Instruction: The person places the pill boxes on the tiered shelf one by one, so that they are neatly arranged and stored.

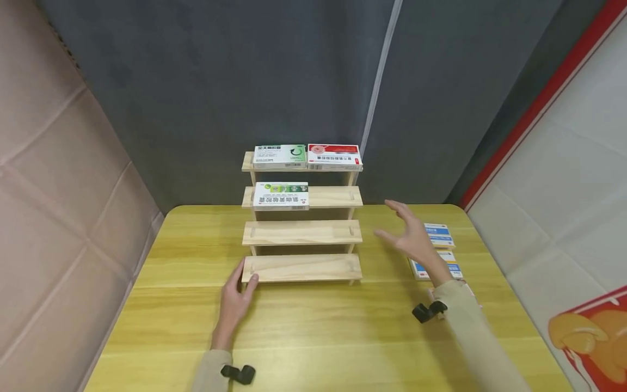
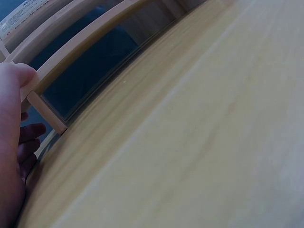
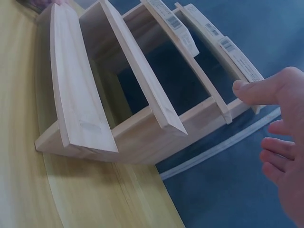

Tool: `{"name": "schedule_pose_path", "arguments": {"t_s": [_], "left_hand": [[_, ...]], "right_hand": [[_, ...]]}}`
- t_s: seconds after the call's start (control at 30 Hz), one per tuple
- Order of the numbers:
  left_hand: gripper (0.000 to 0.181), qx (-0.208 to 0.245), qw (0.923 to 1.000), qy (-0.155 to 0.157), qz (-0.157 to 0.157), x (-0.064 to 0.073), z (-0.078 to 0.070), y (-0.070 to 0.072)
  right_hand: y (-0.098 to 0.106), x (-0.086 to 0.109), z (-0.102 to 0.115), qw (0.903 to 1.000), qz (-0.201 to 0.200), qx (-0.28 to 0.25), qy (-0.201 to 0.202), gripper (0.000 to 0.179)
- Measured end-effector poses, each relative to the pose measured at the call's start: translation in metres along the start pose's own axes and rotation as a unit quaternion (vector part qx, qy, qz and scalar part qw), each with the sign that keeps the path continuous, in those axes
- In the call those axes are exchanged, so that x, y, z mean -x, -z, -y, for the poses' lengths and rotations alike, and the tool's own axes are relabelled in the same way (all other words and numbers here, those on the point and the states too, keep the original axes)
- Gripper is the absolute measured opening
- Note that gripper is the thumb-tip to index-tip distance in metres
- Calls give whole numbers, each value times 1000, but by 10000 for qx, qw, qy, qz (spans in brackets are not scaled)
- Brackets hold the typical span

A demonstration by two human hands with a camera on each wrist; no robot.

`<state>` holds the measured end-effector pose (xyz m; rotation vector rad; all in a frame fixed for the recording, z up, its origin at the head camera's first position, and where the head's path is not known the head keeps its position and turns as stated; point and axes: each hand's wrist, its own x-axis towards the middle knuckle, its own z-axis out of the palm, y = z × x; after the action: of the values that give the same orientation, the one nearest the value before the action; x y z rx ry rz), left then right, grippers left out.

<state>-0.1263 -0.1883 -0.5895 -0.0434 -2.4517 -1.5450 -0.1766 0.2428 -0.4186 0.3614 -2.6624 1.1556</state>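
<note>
A four-step wooden display rack (image 1: 302, 233) stands on the table. My left hand (image 1: 234, 296) grips the left end of its lowest step, thumb over the front corner and the other fingers down by the side. In the left wrist view the thumb (image 2: 26, 73) lies on the board's edge. My right hand (image 1: 411, 234) is in the air to the right of the rack, thumb and fingers spread apart with nothing between them. A green-and-white medicine box (image 1: 280, 157) and a red-and-white medicine box (image 1: 334, 157) lie on the top step. Another medicine box (image 1: 281, 196) lies on the second step's left half.
Right of the rack, blue-and-white medicine boxes (image 1: 439, 235) lie on the yellow wooden table (image 1: 313, 337), partly hidden by my right arm. A dark grey curtain (image 1: 220, 81) hangs behind the table. Pale panels stand at both sides.
</note>
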Motion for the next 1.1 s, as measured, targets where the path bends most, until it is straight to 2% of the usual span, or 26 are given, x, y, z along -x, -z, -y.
{"name": "schedule_pose_path", "arguments": {"t_s": [0.3,0.67,0.87,1.1], "left_hand": [[65,53,9999,53,78,0,-1,1],[65,61,10000,-7,37,0,0,1],[64,69,10000,-36,20,0,1,1],[65,21,10000,44,69,0,2,1]], "right_hand": [[19,25,-11,9996,-178,190,-51,79],[30,53,-19,9983,-409,274,305,82],[29,70,-24,9987,-356,357,44,82],[25,95,-36,9988,-374,224,-207,86]]}}
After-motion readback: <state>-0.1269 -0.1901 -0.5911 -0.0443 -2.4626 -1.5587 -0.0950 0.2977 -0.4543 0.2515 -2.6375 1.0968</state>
